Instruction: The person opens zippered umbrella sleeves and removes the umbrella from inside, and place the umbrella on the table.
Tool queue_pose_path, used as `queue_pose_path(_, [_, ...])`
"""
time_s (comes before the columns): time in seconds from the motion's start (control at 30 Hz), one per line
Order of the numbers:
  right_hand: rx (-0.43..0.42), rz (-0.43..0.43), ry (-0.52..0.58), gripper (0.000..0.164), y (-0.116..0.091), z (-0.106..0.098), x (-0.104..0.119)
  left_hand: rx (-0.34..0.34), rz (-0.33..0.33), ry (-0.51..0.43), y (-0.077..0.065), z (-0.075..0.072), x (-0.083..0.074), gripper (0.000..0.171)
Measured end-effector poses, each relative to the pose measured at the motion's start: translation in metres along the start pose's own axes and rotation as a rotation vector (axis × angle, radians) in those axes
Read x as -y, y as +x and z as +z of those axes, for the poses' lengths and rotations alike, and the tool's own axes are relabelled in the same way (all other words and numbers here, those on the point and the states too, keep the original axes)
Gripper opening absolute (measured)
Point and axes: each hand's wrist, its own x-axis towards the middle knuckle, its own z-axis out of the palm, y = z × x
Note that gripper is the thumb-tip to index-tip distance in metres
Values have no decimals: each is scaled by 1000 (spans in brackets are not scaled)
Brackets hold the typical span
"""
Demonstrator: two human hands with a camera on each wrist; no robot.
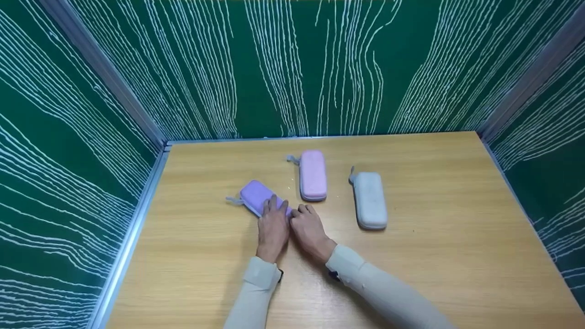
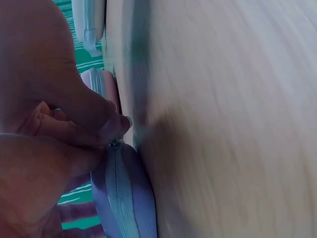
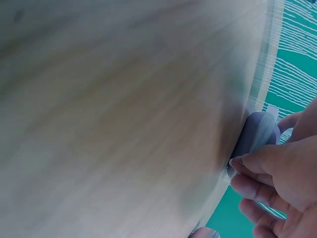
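Wood tbl (image 1: 183, 269), LH (image 1: 273, 225) holding purple case (image 1: 256, 194), RH (image 1: 311, 230) pinching zip (image 2: 115, 145)

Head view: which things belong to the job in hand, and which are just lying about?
In the job, judging by contact:
purple, rounded-oblong, fabric-look zip case
left grip, holding the case
right grip, pinching at the case's near end

Apparently just lying about, untouched:
pink, rounded-oblong, fabric-look zip case
grey, rounded-oblong, fabric-look zip case

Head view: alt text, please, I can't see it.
The left hand holds a purple case on a table while the right hand pinches its near end. A pink case and grey case lie to its right.
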Motion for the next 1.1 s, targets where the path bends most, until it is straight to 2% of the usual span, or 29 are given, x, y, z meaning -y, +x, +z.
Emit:
queue_pose_path(0.23, [22,-3,21,12,-2,3,0,174,66,24,6,-17,12,33])
queue_pose_path(0.43, [6,1,20,10,-2,3,1,367,108,-47,15,-27,27,44])
queue_pose_path(0.57, [-28,6,16,9,-1,4,0,458,152,-111,22,-29,39,56])
queue_pose_path(0.67, [-51,5,-10,7,-2,5,-1,491,178,-153,24,-29,45,62])
queue_pose_path(0.77, [-74,-5,-29,6,-2,7,-2,510,178,-189,24,-30,48,61])
queue_pose_path(1.1, [-82,-6,13,6,-2,4,-4,470,130,-166,18,-31,43,55])
